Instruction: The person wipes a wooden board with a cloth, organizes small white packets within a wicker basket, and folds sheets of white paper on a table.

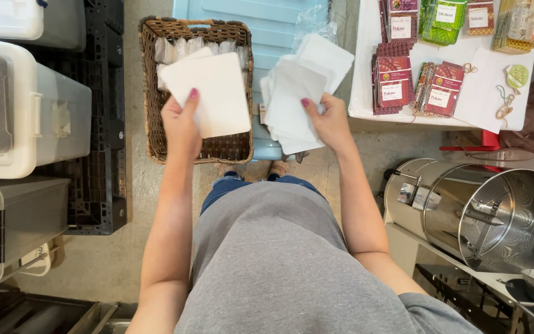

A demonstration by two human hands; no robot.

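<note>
My left hand (pixel 180 124) holds a small stack of white flat pouches (pixel 208 93) above a brown wicker basket (pixel 153 117). More white pouches stand on edge along the basket's far side. My right hand (pixel 329 120) grips a fanned bundle of white pouches (pixel 295 102) just right of the basket, over a light blue board (pixel 267 25). Both thumbs press on top of their stacks.
Clear plastic storage bins (pixel 26 111) on black crates stand at the left. A white table (pixel 483 93) at upper right carries red and green patterned packets. A shiny steel drum (pixel 489 210) lies on its side at the lower right.
</note>
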